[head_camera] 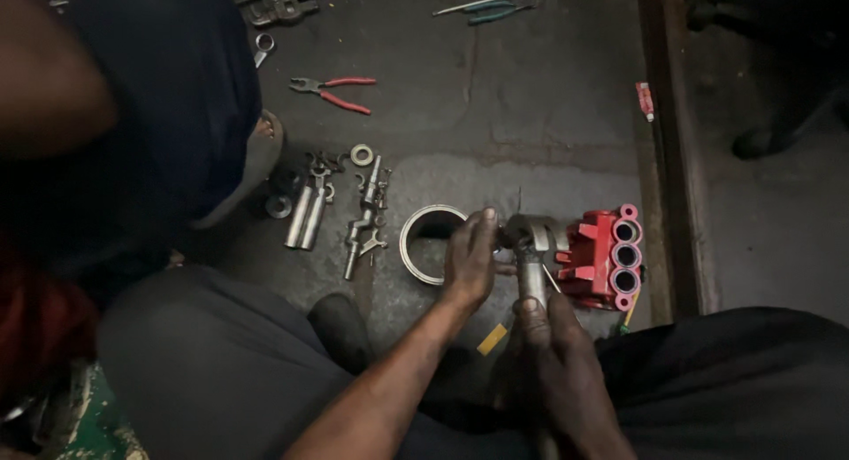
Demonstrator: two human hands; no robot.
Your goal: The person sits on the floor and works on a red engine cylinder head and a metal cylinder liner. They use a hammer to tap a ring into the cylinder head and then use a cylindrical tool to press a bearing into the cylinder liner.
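Head view: the person sits low over a dark concrete floor [531, 97], both hands working on one metal rod [531, 279]. The right hand [553, 358] is closed round the rod's lower end, holding it upright-ish; the left hand [469, 261] pinches its rounded top end between thumb and fingertips, though what the fingertips press there is too small to tell. The rod is held just above the floor, near the bottom edge, between a steel ring [423, 244] on its left and a red block [606, 256] with three round bores on its right.

As a judgement, the job looks midway: the block lies stripped, and a row of pins and small parts [340, 212] lies spread out further left (washers among them), none yet back in place. Red pliers [336, 93] lie well apart toward the top edge, screwdrivers [500, 4] at the top edge itself. Much fitting seems left.
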